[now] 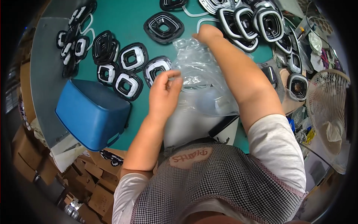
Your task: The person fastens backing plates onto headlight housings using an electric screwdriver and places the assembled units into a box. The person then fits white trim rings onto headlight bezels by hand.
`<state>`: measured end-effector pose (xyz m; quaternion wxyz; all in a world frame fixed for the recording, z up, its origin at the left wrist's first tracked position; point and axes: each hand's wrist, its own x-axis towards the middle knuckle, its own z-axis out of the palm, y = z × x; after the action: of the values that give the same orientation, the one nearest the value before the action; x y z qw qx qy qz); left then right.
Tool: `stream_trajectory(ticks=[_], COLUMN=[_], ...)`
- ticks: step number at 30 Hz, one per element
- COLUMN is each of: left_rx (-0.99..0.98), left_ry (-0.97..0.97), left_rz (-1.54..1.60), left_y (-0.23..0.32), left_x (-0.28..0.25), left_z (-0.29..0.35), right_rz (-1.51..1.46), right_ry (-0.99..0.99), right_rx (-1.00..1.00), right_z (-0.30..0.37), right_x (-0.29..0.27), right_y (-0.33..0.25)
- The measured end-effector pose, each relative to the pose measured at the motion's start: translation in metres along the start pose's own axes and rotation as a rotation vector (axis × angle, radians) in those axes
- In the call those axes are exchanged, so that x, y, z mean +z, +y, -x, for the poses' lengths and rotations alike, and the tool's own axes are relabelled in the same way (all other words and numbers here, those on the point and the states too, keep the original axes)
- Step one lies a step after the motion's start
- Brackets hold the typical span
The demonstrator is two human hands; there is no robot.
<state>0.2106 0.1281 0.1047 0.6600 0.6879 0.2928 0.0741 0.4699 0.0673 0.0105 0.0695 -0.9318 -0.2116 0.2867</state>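
Note:
A clear plastic bag, crumpled and shiny, spreads out in front of me. My right hand is closed on its far end, the fingertips turned away from view. At the bag's left edge, my left hand has its fingers curled in a pinch against the film. Through the plastic a pale curved outline shows, too blurred to name. Below the bag sits a white-grey object with a black strip. Just left of the bag lies a black square-ringed part with a white frame, partly behind my left hand.
A blue plastic bin leans at the left of the green table. Several black-and-white framed parts lie beyond it, and more are piled at the far right. A fan stands at right; cardboard boxes fill the lower left.

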Motion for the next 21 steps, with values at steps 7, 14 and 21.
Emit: stream_trajectory(ticks=[7, 14, 21], left_rx=[-0.039, 0.077, -0.18], left_ry=[0.19, 0.338, 0.372], left_rz=[-0.081, 0.108, 0.601], left_y=[0.004, -0.004, -0.018], left_x=[-0.011, -0.014, -0.045], left_z=[-0.068, -0.076, -0.035], right_rz=[-0.438, -1.147, -0.285], right_ry=[0.259, -0.615, 0.384], right_rx=[-0.281, -0.59, -0.538], right_z=[0.07, 0.136, 0.059], right_x=[-0.028, -0.044, 0.001], right_y=[0.004, -0.001, -0.055])
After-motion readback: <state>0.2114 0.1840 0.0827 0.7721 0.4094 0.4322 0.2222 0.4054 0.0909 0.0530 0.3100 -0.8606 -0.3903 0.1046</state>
